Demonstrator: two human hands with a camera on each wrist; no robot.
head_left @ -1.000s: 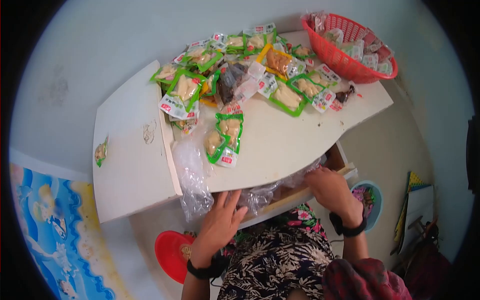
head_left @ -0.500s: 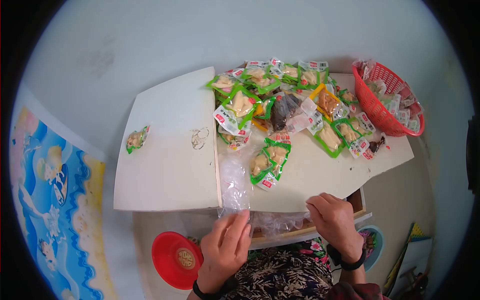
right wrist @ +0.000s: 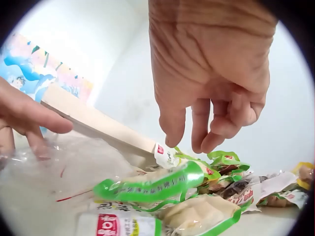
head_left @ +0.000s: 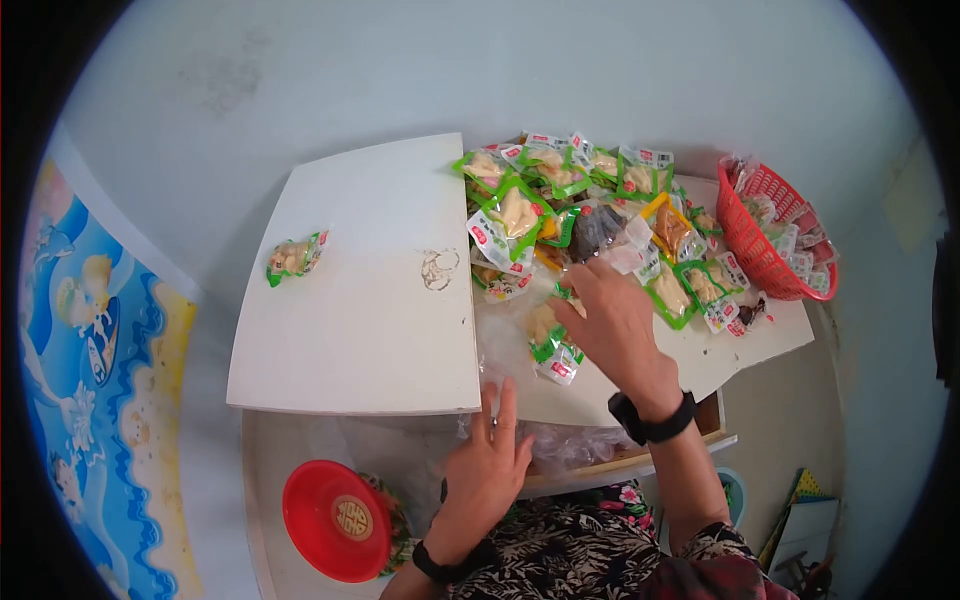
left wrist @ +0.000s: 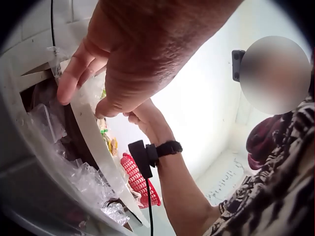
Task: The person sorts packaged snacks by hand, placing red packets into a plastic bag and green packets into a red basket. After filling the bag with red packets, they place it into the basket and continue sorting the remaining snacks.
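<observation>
My right hand (head_left: 620, 330) hovers above the white tabletop, over a pair of green-edged snack packets (head_left: 562, 368). In the right wrist view its fingers bend loosely downward with nothing between them. A heap of sealed food packets (head_left: 515, 215), mostly green and white, lies just beyond. My left hand (head_left: 485, 470) is at the table's front edge, index and middle fingers stretched out, fingertips right at a clear plastic bag (head_left: 503, 350). That bag lies flat along the raised white panel. Below, crumpled clear bags (head_left: 575, 447) fill a pulled-out drawer (head_left: 672, 452).
A red mesh basket (head_left: 752, 240) of packets stands at the table's right end. One small packet (head_left: 297, 257) sits on the raised white panel (head_left: 360, 340) at left. A red basin (head_left: 305, 520) stands below on the left, and a light-blue basin (head_left: 738, 490) on the right.
My right hand has left the drawer and moved up and left over the packets. My left hand stays by the clear bag, its fingers now straighter. The head view has shifted.
</observation>
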